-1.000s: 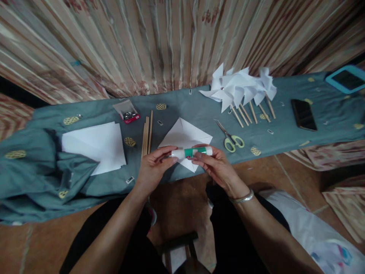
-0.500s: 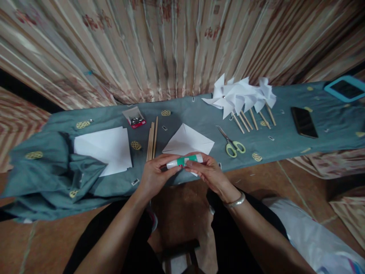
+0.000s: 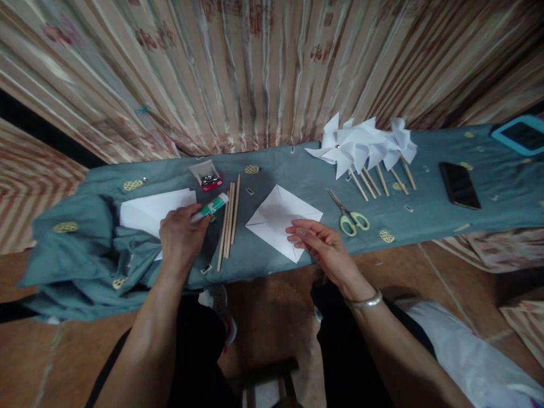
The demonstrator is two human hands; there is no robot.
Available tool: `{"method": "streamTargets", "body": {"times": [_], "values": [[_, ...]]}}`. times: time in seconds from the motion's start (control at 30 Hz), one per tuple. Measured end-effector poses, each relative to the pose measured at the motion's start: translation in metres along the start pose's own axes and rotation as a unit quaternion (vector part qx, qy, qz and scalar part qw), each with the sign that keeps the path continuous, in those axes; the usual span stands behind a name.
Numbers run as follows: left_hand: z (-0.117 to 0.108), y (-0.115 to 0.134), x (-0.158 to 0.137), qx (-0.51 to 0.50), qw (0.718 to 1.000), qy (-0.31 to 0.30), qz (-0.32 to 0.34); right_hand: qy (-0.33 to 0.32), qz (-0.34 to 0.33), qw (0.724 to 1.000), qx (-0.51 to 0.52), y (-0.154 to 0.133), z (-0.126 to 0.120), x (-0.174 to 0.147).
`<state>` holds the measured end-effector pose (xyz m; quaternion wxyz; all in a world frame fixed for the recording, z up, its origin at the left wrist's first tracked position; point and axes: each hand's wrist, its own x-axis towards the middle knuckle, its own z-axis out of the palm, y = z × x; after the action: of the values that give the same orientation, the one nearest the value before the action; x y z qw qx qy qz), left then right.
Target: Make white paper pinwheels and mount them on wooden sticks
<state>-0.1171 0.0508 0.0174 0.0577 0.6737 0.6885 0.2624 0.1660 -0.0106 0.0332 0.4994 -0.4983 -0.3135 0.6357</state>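
Observation:
My left hand is closed around a white and green glue stick, whose green part and white end point up and to the right. It is over the right side of a stack of white paper and partly covers it. My right hand hovers at the near right edge of a creased white paper square, which lies turned like a diamond. Its fingers are loosely bent, and I see no object held in them. Several wooden sticks lie between the glue stick and the square.
A small open box of metal pins stands behind the sticks. Green-handled scissors lie right of the square. Farther right are several white paper pinwheels, a black phone and a blue-framed tablet. A curtain hangs behind.
The glue stick, held between both hands before, has gone left in my left hand. My right hand has let go of it and moved slightly right, leaving more of the paper square in view.

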Motion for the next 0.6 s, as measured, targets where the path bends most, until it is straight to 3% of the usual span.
{"method": "streamTargets", "body": {"times": [0.13, 0.23, 0.37, 0.43, 0.5, 0.6], "values": [[-0.003, -0.003, 0.0, 0.068, 0.996, -0.033, 0.036, 0.011, -0.031, 0.998, -0.045, 0.001, -0.008, 0.0], [-0.008, 0.003, -0.002, 0.064, 0.996, -0.022, 0.065, 0.053, -0.115, 0.979, -0.157, 0.003, -0.018, -0.002], [-0.005, 0.033, -0.02, -0.001, 0.987, -0.003, 0.159, 0.076, -0.239, 0.885, -0.393, 0.004, -0.032, -0.007], [0.003, 0.052, -0.034, -0.053, 0.967, -0.061, 0.243, 0.037, -0.271, 0.839, -0.471, 0.004, -0.035, -0.01], [0.014, 0.067, -0.047, -0.082, 0.944, -0.116, 0.298, -0.007, -0.279, 0.809, -0.518, 0.005, -0.036, -0.013], [0.027, 0.078, -0.057, -0.097, 0.931, -0.15, 0.319, -0.051, -0.272, 0.785, -0.554, 0.007, -0.034, -0.016]]}}
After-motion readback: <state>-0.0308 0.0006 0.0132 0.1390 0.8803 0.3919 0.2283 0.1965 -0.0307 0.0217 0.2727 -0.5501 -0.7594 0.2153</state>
